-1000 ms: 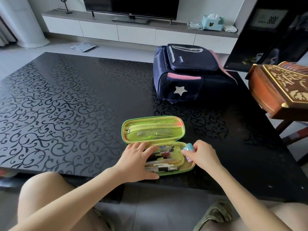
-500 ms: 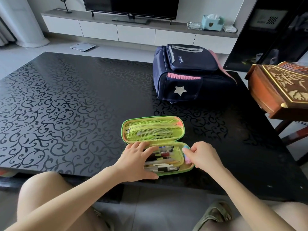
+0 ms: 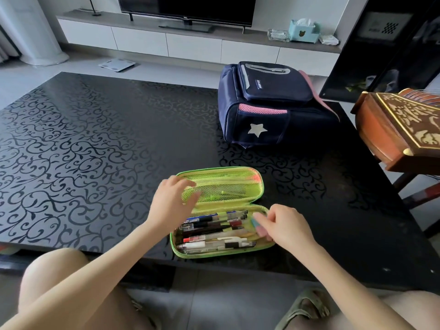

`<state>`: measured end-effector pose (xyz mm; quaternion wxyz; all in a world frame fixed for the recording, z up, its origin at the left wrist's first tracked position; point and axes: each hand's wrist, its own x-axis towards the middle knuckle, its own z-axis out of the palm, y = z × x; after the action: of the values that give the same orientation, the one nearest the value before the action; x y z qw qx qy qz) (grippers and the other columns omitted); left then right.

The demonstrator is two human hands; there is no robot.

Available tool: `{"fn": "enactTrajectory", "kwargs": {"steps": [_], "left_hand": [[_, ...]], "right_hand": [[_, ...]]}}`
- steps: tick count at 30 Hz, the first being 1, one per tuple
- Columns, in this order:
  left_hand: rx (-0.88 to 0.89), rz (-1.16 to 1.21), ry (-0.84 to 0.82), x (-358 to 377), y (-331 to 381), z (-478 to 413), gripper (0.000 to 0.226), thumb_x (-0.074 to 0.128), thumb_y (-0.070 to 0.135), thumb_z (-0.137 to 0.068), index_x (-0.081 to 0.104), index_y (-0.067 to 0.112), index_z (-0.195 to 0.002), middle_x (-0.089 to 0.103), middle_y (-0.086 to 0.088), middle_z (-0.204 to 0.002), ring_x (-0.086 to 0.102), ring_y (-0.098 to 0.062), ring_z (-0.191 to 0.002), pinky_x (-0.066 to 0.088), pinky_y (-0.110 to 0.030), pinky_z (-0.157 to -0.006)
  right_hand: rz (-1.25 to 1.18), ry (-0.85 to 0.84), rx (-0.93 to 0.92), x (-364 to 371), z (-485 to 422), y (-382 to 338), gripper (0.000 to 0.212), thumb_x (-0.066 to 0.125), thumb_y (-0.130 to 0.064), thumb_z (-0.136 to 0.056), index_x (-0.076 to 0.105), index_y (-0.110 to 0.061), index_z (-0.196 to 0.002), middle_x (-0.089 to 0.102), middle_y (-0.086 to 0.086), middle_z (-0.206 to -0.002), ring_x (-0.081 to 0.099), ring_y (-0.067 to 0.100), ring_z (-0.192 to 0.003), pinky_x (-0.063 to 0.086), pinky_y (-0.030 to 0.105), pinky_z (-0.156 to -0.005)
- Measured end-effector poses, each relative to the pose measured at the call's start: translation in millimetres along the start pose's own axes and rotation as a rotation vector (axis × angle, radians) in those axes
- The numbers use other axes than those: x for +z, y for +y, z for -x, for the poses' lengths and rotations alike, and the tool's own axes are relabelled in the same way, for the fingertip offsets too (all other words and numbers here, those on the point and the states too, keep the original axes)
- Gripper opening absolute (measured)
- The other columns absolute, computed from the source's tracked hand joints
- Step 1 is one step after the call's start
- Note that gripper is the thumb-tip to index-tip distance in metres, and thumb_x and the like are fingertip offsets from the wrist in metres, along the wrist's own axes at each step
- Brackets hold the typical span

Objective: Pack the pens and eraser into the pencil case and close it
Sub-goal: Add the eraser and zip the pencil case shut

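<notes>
A green pencil case (image 3: pixel 221 254) lies open near the table's front edge, its mesh-lined lid (image 3: pixel 228 184) flat on the far side. Several pens (image 3: pixel 214 231) lie side by side in the lower half. At the right end of that half sits a blue and pink eraser (image 3: pixel 258 226), with the fingertips of my right hand (image 3: pixel 287 228) pinching it. My left hand (image 3: pixel 172 203), blurred, hovers over the left end of the lid with fingers spread and holds nothing.
A navy backpack (image 3: pixel 269 106) with a silver star lies on the black patterned table (image 3: pixel 83 144) behind the case. A carved wooden box (image 3: pixel 400 129) juts in at the right edge. My knees are under the front edge.
My left hand has lifted off the pens and moved up to the lid's left end. My right hand has pushed the eraser down into the right end of the case.
</notes>
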<state>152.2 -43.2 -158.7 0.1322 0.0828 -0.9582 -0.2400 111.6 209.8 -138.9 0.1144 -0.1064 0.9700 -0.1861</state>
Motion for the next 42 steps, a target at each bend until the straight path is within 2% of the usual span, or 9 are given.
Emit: {"fn": "enactTrajectory", "kwargs": {"steps": [5,8,10,16,21,28,34,39,42], "left_hand": [[-0.550,0.153,-0.115,1.0,-18.7,-53.8,0.040,0.045,0.038,-0.092,0.052,0.010,-0.120,0.055,-0.017,-0.116,0.052,-0.034,-0.106,0.039,-0.036,-0.088],[-0.610,0.373,-0.200,6.9,-23.0,-74.8,0.023,0.045,0.033,-0.092,0.054,0.012,-0.090,0.058,-0.010,-0.092,0.056,-0.027,-0.084,0.045,-0.032,-0.081],[-0.612,0.471,-0.215,9.4,-23.5,-80.8,0.023,0.050,0.029,-0.091,0.061,0.009,-0.093,0.061,-0.009,-0.091,0.059,-0.027,-0.085,0.051,-0.037,-0.084],[-0.410,0.536,-0.237,-1.8,-9.4,-88.9,0.022,0.047,0.019,-0.095,0.067,0.011,-0.104,0.065,-0.006,-0.098,0.059,-0.020,-0.087,0.051,-0.038,-0.084],[-0.174,0.482,-0.226,-27.9,-1.6,-76.2,0.027,0.043,0.013,-0.097,0.063,0.014,-0.116,0.060,-0.005,-0.108,0.059,-0.016,-0.096,0.050,-0.014,-0.072],[0.379,0.050,-0.243,-43.2,-12.3,14.6,0.038,0.073,0.018,-0.078,0.065,0.021,-0.115,0.054,0.002,-0.102,0.054,-0.012,-0.090,0.045,-0.021,-0.080],[0.470,-0.324,-0.180,-15.5,-12.0,46.3,0.065,0.046,0.067,-0.074,0.048,0.033,-0.130,0.053,-0.003,-0.135,0.048,-0.022,-0.125,0.044,-0.035,-0.090],[0.433,-0.230,-0.129,9.3,-16.5,44.5,0.061,0.047,0.060,-0.077,0.047,0.034,-0.132,0.051,-0.001,-0.138,0.046,-0.024,-0.129,0.040,-0.047,-0.101],[0.477,-0.176,-0.133,14.7,-25.9,48.5,0.060,0.046,0.054,-0.081,0.038,0.033,-0.137,0.043,-0.002,-0.143,0.040,-0.028,-0.132,0.032,-0.051,-0.106]], "right_hand": [[-0.098,0.150,0.119,-15.4,-33.9,14.9,0.038,0.039,-0.044,-0.095,0.055,-0.014,-0.078,0.061,0.001,-0.072,0.060,0.019,-0.068,0.049,0.034,-0.063],[-0.235,0.050,0.175,-8.4,-66.3,21.1,0.039,0.042,-0.038,-0.095,0.062,-0.004,-0.097,0.068,0.011,-0.084,0.067,0.023,-0.071,0.057,0.041,-0.068],[-0.393,-0.018,0.191,-3.4,-83.9,19.6,0.037,0.046,-0.033,-0.094,0.061,-0.001,-0.109,0.068,0.012,-0.092,0.066,0.019,-0.072,0.056,0.034,-0.059],[-0.398,0.018,0.112,0.7,-117.8,7.3,0.019,0.049,-0.016,-0.091,0.055,-0.010,-0.074,0.049,0.005,-0.068,0.043,0.019,-0.056,0.035,0.032,-0.055],[-0.231,0.170,-0.047,-29.6,-104.3,-1.9,0.009,0.054,-0.018,-0.089,0.060,-0.016,-0.097,0.059,-0.003,-0.088,0.055,0.019,-0.082,0.040,0.030,-0.068],[0.094,0.222,-0.456,-22.8,-15.4,26.1,0.031,0.065,-0.006,-0.074,0.059,-0.018,-0.102,0.056,-0.006,-0.098,0.054,0.015,-0.091,0.047,0.028,-0.070],[0.287,0.263,-0.547,13.0,23.7,45.6,0.054,0.081,-0.039,-0.063,0.062,-0.012,-0.106,0.059,0.006,-0.107,0.060,0.024,-0.091,0.056,0.032,-0.066],[0.367,0.341,-0.548,17.3,19.8,17.4,0.057,0.065,-0.058,-0.064,0.060,-0.005,-0.085,0.062,0.012,-0.104,0.060,0.032,-0.095,0.054,0.040,-0.080],[0.407,0.296,-0.582,24.2,9.8,-4.5,0.072,0.060,-0.068,-0.063,0.056,-0.008,-0.102,0.056,0.018,-0.122,0.052,0.037,-0.115,0.041,0.050,-0.101]]}}
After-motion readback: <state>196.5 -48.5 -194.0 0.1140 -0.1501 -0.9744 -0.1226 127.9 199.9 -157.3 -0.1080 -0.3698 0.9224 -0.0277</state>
